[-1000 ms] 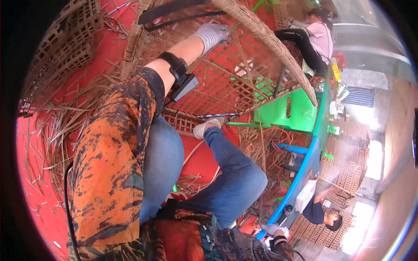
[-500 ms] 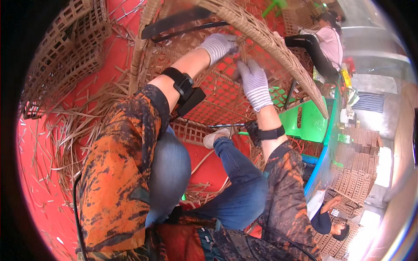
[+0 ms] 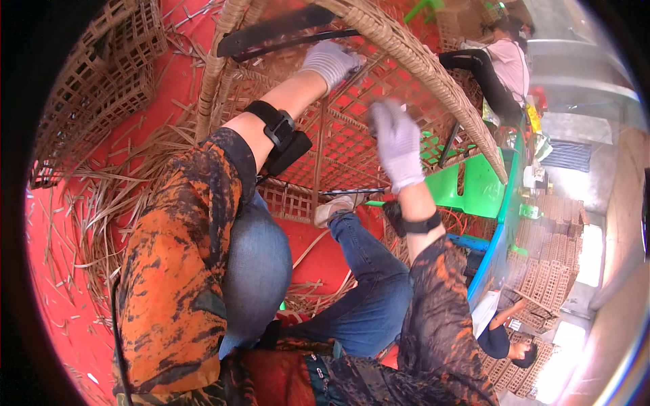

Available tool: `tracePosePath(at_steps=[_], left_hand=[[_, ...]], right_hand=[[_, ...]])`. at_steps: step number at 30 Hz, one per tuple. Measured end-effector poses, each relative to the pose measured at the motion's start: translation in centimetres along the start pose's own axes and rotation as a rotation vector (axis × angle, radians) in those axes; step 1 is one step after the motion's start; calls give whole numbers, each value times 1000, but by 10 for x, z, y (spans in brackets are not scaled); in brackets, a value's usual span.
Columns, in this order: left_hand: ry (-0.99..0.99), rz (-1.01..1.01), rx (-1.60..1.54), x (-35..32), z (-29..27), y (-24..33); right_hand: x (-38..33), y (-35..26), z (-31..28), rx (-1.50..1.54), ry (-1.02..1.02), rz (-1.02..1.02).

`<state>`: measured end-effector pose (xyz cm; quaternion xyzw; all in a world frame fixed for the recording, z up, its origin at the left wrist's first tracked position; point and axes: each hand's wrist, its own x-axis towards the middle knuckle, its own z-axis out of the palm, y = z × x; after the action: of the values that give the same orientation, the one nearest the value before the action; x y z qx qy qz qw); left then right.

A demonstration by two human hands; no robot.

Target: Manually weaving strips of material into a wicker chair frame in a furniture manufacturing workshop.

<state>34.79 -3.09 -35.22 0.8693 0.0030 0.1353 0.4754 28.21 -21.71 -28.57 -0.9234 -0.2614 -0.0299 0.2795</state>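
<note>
We see a large woven basket frame (image 3: 379, 40) tipped up in front of us on the red floor (image 3: 54, 271), its open lattice facing us. Our gloved left hand (image 3: 330, 62) rests against the upper lattice near a dark bar (image 3: 277, 30), fingers curled; we cannot tell if they are clamped on a strand. Our gloved right hand (image 3: 396, 143) hangs blurred before the lattice, fingers loosely together, holding nothing we can make out. Half a second ago it sat higher, nearer the rim; now it is lower. Loose cane strips (image 3: 101, 203) litter the floor, and a green plastic chair (image 3: 474, 186) stands behind.
</note>
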Motion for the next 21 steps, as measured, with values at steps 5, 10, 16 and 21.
tracePosePath(at_steps=[5, 10, 16, 21], left_hand=[[-250, -431, -482, -2, 10, -12], [-284, -687, -784, -18, 4, 10], [-404, -737, -911, -4, 11, -6], [-511, -152, 359, 11, 12, 11]], right_hand=[[60, 23, 15, 384, -152, 257], [83, 44, 15, 439, -331, 266], [90, 45, 15, 188, -357, 185], [32, 46, -14, -376, -244, -362]])
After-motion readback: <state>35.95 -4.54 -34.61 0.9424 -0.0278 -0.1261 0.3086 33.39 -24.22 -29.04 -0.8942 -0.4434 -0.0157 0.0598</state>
